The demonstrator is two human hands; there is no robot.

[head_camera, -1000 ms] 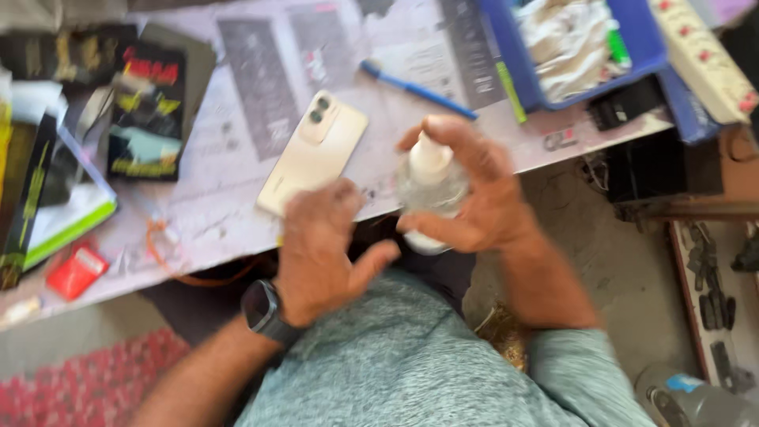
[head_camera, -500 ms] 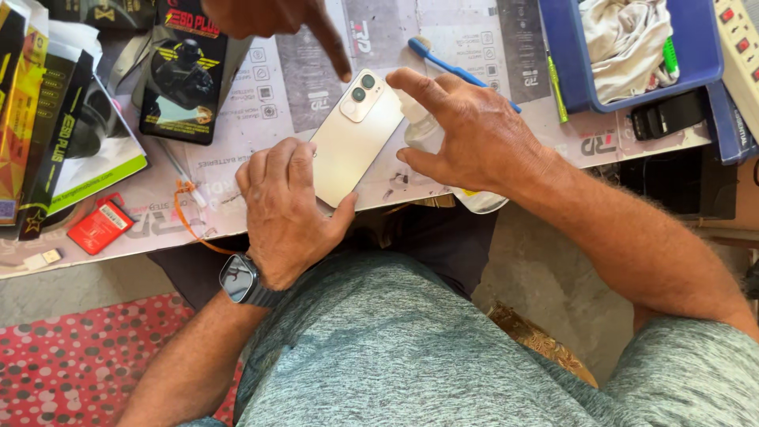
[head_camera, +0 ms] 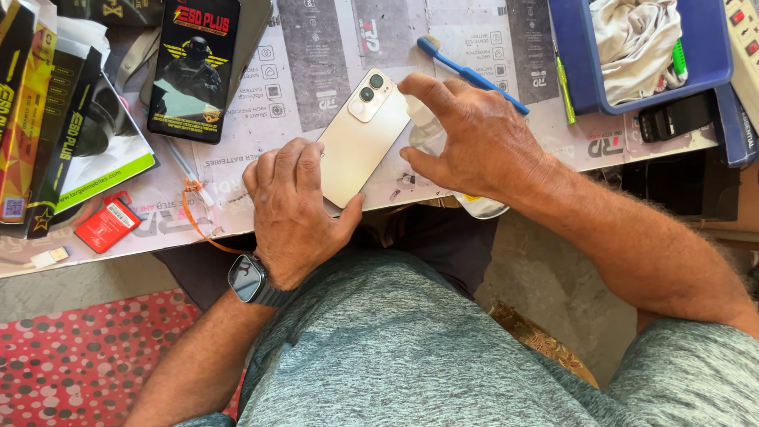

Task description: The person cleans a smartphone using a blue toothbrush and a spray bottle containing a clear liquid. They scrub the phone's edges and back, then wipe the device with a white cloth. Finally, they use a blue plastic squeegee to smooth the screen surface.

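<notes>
A cream-gold smartphone [head_camera: 360, 142] lies back up on the paper-covered table [head_camera: 474, 47], its camera bump at the far end. My left hand [head_camera: 292, 209], with a dark smartwatch [head_camera: 247, 279] on the wrist, grips the phone's near edge. My right hand [head_camera: 474, 138] is wrapped around a small clear spray bottle [head_camera: 431, 134], forefinger stretched over its top, right beside the phone. Most of the bottle is hidden behind the fingers.
A blue toothbrush [head_camera: 474, 75] lies beyond my right hand. A blue tray [head_camera: 711, 47] with a white cloth stands at the far right, a black device [head_camera: 672, 119] next to it. Black screen-protector packets [head_camera: 194, 67], a red battery [head_camera: 107, 225] and an orange cable [head_camera: 194, 225] lie at the left.
The other person's hand that pointed at the phone from above is gone. My right hand with the bottle has shifted a little towards the phone's camera end. My left hand still holds the phone.
</notes>
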